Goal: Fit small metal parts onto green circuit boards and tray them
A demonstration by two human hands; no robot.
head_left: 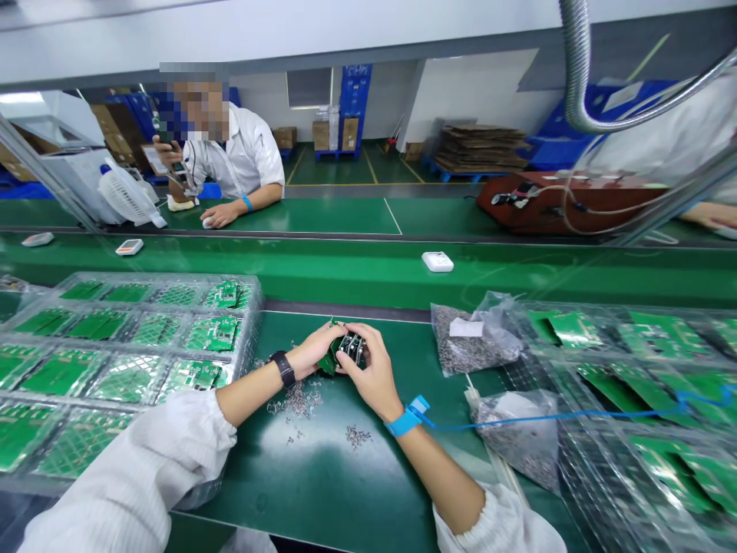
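Both of my hands meet over the middle of the green table (pixel 322 468). My left hand (pixel 314 352), with a dark band at the wrist, is closed on the left side of a green circuit board (pixel 329 362). My right hand (pixel 371 369), wearing a blue wrist strap (pixel 408 417), wraps round a black part with metal pins (pixel 352 348) against that board. Fingers hide much of both. Just below my left hand lies a loose pile of small metal parts (pixel 298 399), and a smaller pile (pixel 358 437) lies to its right.
Clear trays of green boards stand at left (pixel 161 347) and right (pixel 553 376). Two bags of small parts (pixel 475 338) (pixel 521 434) lie beside the right tray. A blue cord (pixel 553 417) runs right from my strap. Across the green belt (pixel 345 269) sits a person in white (pixel 230 165).
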